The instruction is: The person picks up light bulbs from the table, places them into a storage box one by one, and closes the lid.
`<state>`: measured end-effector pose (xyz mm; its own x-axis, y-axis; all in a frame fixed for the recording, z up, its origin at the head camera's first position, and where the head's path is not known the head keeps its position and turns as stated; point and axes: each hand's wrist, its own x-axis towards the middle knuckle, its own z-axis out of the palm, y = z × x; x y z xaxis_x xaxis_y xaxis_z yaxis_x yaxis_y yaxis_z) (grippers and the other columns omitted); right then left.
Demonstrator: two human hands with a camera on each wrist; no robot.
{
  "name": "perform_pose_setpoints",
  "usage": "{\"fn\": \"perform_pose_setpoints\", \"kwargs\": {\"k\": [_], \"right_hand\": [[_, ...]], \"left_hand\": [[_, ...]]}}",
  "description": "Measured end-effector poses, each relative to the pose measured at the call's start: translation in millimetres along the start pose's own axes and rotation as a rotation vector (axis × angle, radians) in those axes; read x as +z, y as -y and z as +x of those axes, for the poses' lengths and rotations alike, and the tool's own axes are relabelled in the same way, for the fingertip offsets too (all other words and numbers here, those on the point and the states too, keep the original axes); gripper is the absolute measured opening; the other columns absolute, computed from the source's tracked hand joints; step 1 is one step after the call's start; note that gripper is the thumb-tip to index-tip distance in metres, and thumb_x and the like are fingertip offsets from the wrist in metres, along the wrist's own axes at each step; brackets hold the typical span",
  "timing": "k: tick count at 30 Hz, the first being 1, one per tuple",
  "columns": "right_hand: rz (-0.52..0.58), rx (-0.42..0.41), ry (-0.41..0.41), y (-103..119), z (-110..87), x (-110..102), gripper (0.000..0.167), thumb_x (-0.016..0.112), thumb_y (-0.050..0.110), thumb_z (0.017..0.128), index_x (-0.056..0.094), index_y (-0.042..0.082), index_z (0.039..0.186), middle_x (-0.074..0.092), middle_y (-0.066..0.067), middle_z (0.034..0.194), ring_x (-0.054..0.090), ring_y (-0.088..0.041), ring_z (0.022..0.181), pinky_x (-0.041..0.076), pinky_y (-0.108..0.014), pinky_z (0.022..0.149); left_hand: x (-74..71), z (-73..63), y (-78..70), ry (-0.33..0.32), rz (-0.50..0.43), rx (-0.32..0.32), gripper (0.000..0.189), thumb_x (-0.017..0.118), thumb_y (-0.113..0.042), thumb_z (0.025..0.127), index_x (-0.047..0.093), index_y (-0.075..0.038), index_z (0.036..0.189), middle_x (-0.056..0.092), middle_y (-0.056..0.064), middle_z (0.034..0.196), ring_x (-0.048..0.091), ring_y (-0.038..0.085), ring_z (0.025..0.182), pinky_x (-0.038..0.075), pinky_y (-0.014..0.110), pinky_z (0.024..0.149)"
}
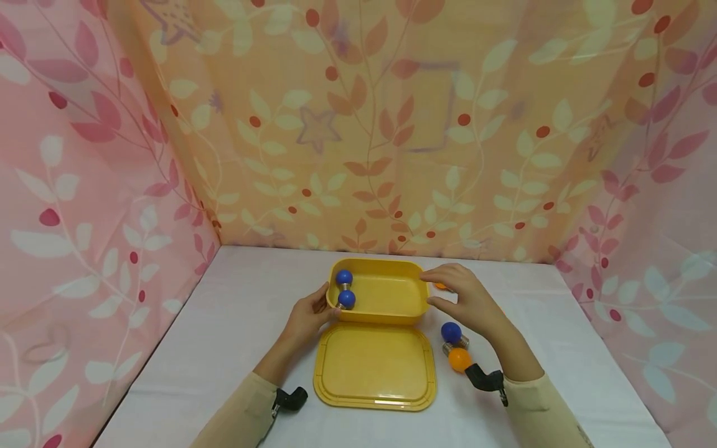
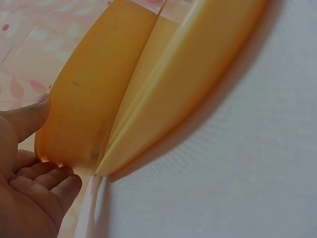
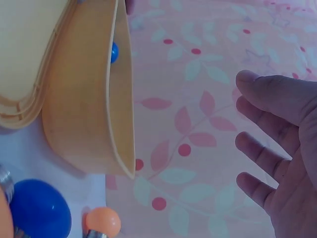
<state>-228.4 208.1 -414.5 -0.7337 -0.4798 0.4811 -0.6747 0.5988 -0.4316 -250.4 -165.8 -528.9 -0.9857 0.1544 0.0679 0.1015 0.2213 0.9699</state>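
A yellow plastic box (image 1: 386,316) stands uncovered on the table, with two blue light bulbs (image 1: 344,277) at its left end. My left hand (image 1: 307,317) grips that end; the left wrist view shows the thumb (image 2: 32,116) against the wall and the fingers bent at its lower edge. By the right end hovers my right hand (image 1: 467,298), fingers parted and nothing between them. In the right wrist view that hand appears apart from the box wall (image 3: 79,99). Flat in front of the box lies its yellow lid (image 1: 375,367).
Right of the lid, a blue bulb (image 1: 451,332) and an orange bulb (image 1: 460,359) lie close together. Another orange bulb (image 1: 441,286) is mostly hidden behind my right hand. White cloth (image 1: 235,311) covers the table, and patterned curtains (image 1: 358,155) enclose its back and sides.
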Motion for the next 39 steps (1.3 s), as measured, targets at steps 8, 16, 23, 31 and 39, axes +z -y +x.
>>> {"fn": "perform_pose_setpoints", "kwargs": {"k": [8, 16, 23, 31, 39], "right_hand": [[-0.047, -0.003, -0.064, -10.6, -22.4, -8.7, 0.052, 0.088, 0.013, 0.082, 0.070, 0.020, 0.131, 0.068, 0.008, 0.130, 0.056, -0.017, 0.125, 0.043, -0.049, 0.109], [-0.089, 0.020, -0.111, -26.2, -32.9, -19.5, 0.058, 0.090, 0.011, 0.078, 0.070, 0.022, 0.131, 0.069, 0.005, 0.130, 0.055, -0.020, 0.127, 0.039, -0.034, 0.114], [-0.150, 0.116, -0.140, -52.6, -44.0, -30.0, 0.055, 0.089, 0.009, 0.078, 0.071, 0.014, 0.130, 0.068, -0.004, 0.132, 0.054, -0.028, 0.126, 0.041, -0.050, 0.111], [-0.189, 0.319, -0.103, -91.3, -64.2, -37.7, 0.052, 0.085, 0.016, 0.084, 0.067, 0.010, 0.133, 0.065, -0.015, 0.134, 0.050, -0.039, 0.127, 0.040, -0.070, 0.106], [-0.178, 0.590, 0.052, -117.8, -81.3, -38.0, 0.057, 0.078, 0.038, 0.091, 0.063, 0.008, 0.138, 0.058, -0.025, 0.141, 0.043, -0.050, 0.133, 0.032, -0.075, 0.110]], "left_hand": [[0.1, 0.2, -0.1, 0.003, -0.002, -0.008, 0.083, 0.080, -0.022, 0.091, 0.035, -0.011, 0.159, 0.042, 0.016, 0.160, 0.045, 0.026, 0.144, 0.046, 0.031, 0.110], [-0.6, -1.3, -1.4, 0.004, -0.004, -0.030, 0.083, 0.080, -0.022, 0.090, 0.035, -0.011, 0.159, 0.042, 0.016, 0.159, 0.046, 0.027, 0.144, 0.046, 0.032, 0.110], [-0.2, 0.3, -0.5, 0.021, -0.008, -0.024, 0.083, 0.079, -0.019, 0.092, 0.032, -0.011, 0.160, 0.039, 0.015, 0.161, 0.045, 0.025, 0.145, 0.045, 0.029, 0.110], [0.3, -0.5, -2.8, 0.017, -0.002, -0.004, 0.083, 0.079, -0.020, 0.092, 0.033, -0.010, 0.160, 0.039, 0.016, 0.161, 0.044, 0.027, 0.145, 0.045, 0.032, 0.110], [1.6, -1.0, -0.9, 0.011, 0.011, -0.011, 0.081, 0.079, -0.016, 0.092, 0.034, -0.012, 0.160, 0.042, 0.012, 0.160, 0.048, 0.023, 0.143, 0.046, 0.028, 0.109]]}}
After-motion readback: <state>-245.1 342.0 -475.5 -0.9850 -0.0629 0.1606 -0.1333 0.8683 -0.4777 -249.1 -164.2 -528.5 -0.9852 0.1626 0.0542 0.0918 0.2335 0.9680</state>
